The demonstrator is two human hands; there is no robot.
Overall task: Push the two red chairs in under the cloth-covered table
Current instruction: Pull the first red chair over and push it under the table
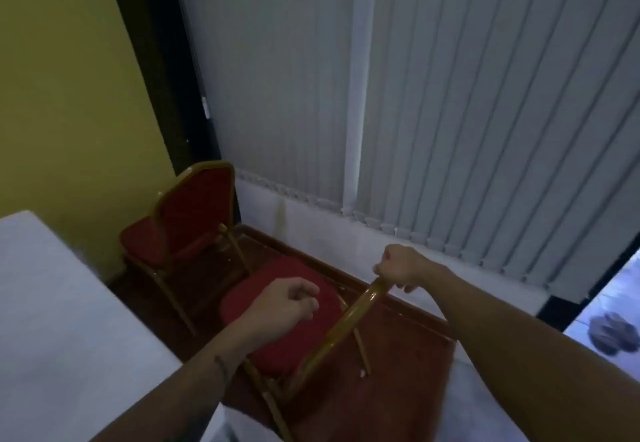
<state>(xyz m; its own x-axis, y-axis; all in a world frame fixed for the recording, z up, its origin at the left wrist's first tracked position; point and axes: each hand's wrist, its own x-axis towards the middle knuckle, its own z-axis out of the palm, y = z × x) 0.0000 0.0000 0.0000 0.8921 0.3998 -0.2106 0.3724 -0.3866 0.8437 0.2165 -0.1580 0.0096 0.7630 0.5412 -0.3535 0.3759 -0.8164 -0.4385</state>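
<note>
Right hand grips the gold top rail of the near red chair, chair's back edge-on to the camera; left hand hovers half-curled over the seat, holding nothing. Cloth-covered desk lies to the left, so the push goes leftward; 2nd red chair stands beyond, by the yellow wall

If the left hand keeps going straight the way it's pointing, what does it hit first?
The left hand, loosely curled and holding nothing, points forward over the near chair's round red cushioned seat. Beyond it, the gold metal leg of the far red chair looks likely first, though depth is unclear.
</note>
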